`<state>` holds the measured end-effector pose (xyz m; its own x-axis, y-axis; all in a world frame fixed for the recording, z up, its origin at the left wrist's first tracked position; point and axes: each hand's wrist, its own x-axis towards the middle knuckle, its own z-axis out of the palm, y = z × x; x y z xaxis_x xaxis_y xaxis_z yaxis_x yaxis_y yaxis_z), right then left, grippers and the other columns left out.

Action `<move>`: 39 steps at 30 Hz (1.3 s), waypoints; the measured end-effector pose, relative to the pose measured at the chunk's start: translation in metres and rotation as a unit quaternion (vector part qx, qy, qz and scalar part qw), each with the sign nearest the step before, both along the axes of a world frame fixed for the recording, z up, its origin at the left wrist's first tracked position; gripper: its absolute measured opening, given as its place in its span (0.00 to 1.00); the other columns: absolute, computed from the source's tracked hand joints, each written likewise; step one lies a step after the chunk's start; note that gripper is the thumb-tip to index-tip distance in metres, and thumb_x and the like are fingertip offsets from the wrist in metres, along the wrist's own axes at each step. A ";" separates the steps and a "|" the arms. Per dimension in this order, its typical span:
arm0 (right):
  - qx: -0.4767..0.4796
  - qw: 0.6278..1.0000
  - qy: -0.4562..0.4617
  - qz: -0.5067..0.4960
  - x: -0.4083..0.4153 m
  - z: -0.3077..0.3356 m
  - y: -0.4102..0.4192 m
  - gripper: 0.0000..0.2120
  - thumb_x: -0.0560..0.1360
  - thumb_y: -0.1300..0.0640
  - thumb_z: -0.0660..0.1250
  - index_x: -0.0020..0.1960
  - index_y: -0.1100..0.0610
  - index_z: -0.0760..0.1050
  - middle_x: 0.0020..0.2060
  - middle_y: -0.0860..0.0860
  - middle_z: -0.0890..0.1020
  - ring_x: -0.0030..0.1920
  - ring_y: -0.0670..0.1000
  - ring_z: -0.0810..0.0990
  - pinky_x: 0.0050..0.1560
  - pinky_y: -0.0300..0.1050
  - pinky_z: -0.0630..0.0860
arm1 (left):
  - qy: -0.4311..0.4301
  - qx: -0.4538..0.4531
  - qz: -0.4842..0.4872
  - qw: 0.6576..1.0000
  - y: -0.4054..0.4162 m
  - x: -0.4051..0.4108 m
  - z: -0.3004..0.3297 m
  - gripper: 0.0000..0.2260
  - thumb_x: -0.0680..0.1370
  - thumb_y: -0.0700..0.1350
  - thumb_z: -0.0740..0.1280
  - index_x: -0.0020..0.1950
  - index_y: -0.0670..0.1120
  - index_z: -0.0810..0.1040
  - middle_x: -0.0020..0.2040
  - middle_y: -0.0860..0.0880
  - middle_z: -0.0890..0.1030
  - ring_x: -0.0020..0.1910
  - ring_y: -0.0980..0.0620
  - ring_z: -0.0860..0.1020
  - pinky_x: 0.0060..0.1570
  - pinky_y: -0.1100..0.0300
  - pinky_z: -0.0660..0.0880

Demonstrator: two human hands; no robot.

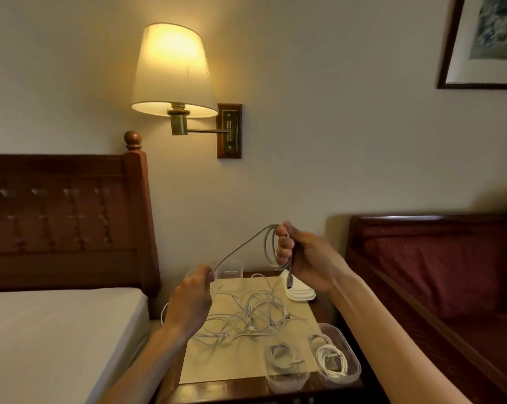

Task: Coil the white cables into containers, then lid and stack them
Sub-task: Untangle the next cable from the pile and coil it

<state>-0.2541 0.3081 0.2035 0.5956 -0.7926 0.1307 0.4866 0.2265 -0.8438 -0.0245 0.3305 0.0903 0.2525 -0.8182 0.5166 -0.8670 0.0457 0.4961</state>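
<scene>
Right hand (301,258): raised above the surface (298,319), fingers closed around several loops of a white cable (246,246), one plug end hanging below the fist; left hand (192,298): lower and to the left, thumb and fingers pinched on the free run of the same cable, which stretches taut between the two hands; loose cables (252,316): a tangled white heap lying on the pale mat in the middle of the surface, under the hands; near containers: two clear tubs side by side at the front right corner, the left tub (285,371) holding a small coil, the right tub (338,357) holding a fuller white coil, both without lids; far containers (231,272): clear, at the back edge, partly hidden behind the left hand; lids (300,294): a white stack at the back right of the surface, just below the right hand; surroundings: bed (57,325) to the left, lit wall lamp (173,71) above, red cushioned bench (438,272) to the right.
</scene>
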 end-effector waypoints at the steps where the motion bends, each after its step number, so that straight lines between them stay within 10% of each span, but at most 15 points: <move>1: -0.006 1.000 0.002 -0.004 0.001 0.000 0.005 0.15 0.83 0.55 0.53 0.41 0.57 0.69 0.25 0.48 0.69 0.25 0.46 0.69 0.29 0.37 0.72 | -0.016 0.007 0.018 1.000 0.006 -0.003 0.000 0.07 0.82 0.45 0.61 0.45 0.54 0.67 0.45 0.51 0.79 0.36 0.53 0.73 0.28 0.65 0.62; 15: -0.120 0.993 0.007 0.001 -0.009 0.034 0.057 0.16 0.83 0.55 0.52 0.42 0.58 0.72 0.28 0.50 0.69 0.28 0.47 0.68 0.31 0.39 0.72 | 0.022 -0.117 0.090 0.989 0.035 -0.011 0.068 0.11 0.83 0.47 0.55 0.47 0.49 0.75 0.37 0.50 0.78 0.37 0.46 0.78 0.35 0.53 0.74; 18: -0.111 0.994 0.000 0.000 -0.006 0.034 0.056 0.16 0.83 0.55 0.52 0.42 0.58 0.71 0.28 0.50 0.69 0.28 0.47 0.68 0.31 0.38 0.72 | -0.049 -0.033 0.074 0.996 0.033 -0.011 0.060 0.12 0.83 0.50 0.55 0.46 0.51 0.75 0.41 0.50 0.80 0.41 0.46 0.79 0.36 0.55 0.72; 25: -0.191 0.974 0.103 -0.064 -0.002 0.014 0.050 0.14 0.83 0.55 0.55 0.45 0.61 0.72 0.31 0.54 0.77 0.32 0.51 0.77 0.38 0.43 0.77 | -0.197 0.207 -0.306 0.908 0.090 -0.046 0.081 0.13 0.81 0.49 0.58 0.40 0.51 0.77 0.34 0.60 0.77 0.36 0.61 0.75 0.40 0.65 0.69; 33: -0.353 0.892 0.268 -0.089 -0.001 0.002 0.060 0.16 0.83 0.54 0.57 0.45 0.61 0.78 0.30 0.55 0.80 0.27 0.52 0.77 0.31 0.41 0.74 | -0.079 -0.093 -0.373 0.920 0.100 -0.041 0.115 0.10 0.82 0.52 0.57 0.45 0.52 0.75 0.35 0.51 0.76 0.31 0.50 0.72 0.34 0.54 0.69; 39: -0.351 0.877 0.305 -0.118 0.003 0.000 0.058 0.18 0.83 0.54 0.57 0.39 0.56 0.78 0.25 0.47 0.71 0.26 0.47 0.66 0.28 0.41 0.63 | -0.311 -0.172 -0.265 0.897 0.093 -0.024 0.128 0.12 0.80 0.53 0.57 0.53 0.53 0.78 0.48 0.59 0.78 0.47 0.58 0.73 0.43 0.56 0.71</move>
<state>-0.2508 0.3662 0.2035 0.5544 -0.7553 0.3494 -0.1414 -0.4992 -0.8549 -0.0481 0.4231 0.2178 -0.5482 -0.5041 0.6674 -0.7830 0.5898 -0.1976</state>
